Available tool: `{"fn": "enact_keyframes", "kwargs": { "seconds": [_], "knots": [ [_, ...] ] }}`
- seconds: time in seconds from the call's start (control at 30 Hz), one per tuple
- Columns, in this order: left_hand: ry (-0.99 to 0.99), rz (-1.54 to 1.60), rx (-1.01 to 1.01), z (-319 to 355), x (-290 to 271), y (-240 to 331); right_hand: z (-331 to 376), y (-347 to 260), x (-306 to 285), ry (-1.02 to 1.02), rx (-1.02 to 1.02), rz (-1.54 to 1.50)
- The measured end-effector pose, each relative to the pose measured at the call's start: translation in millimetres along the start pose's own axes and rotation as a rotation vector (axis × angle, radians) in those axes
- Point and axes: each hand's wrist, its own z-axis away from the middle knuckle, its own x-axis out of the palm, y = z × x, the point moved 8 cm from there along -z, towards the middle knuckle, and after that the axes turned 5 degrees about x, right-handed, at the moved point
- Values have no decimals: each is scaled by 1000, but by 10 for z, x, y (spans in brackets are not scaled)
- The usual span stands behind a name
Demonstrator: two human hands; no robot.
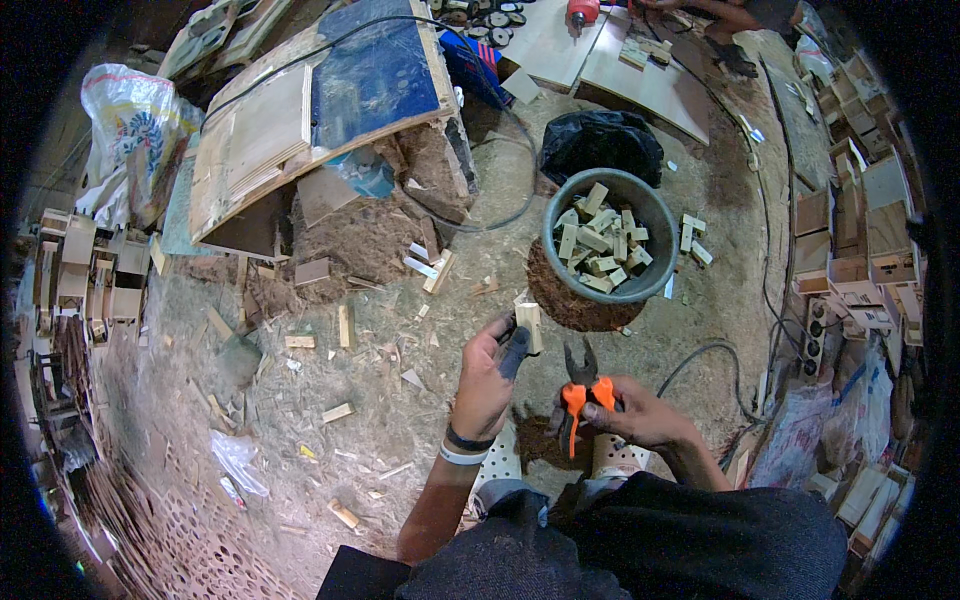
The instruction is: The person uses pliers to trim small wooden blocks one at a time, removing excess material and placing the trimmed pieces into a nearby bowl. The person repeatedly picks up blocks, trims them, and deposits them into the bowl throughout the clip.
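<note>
Between the fingers and thumb of my left hand point(486, 372) is a small wooden block point(529, 326), held upright. My right hand point(640, 410) is closed round the orange handles of a pair of pliers point(582, 385). The dark jaws of the pliers point up and away from me, slightly parted and apart from the block. Just beyond my hands stands a grey round basin point(657, 280) with many similar wooden blocks point(597, 240) in it. A few more blocks point(692, 238) lie on the floor to the right of the basin.
A low wooden worktable point(245, 140) with a blue panel stands at the far left. A black plastic bag point(600, 143) lies behind the basin. Black cable point(735, 358) runs along the right. Wood scraps point(346, 327) litter the floor at left. Another person's hand point(662, 4) shows at the top, near a red power tool point(583, 14).
</note>
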Motion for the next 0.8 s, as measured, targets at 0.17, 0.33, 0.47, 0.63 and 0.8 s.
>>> {"fn": "enact_keyframes", "kwargs": {
  "seconds": [0.17, 0.33, 0.47, 0.63, 0.8],
  "knots": [
    [-81, 152, -44, 37, 90, -78, 27, -8, 102, -106, 24, -127],
    [-122, 186, -41, 60, 153, -56, 23, 27, 113, -162, 4, -197],
    [-115, 177, -27, 70, 159, -24, 39, -2, 128, -210, -44, -196],
    [-119, 178, -26, 62, 148, -44, 98, -38, 187, -240, -14, -396],
    [-14, 54, 78, 69, 115, 28, 71, -165, 17, 122, -120, 8]
  ]
}}
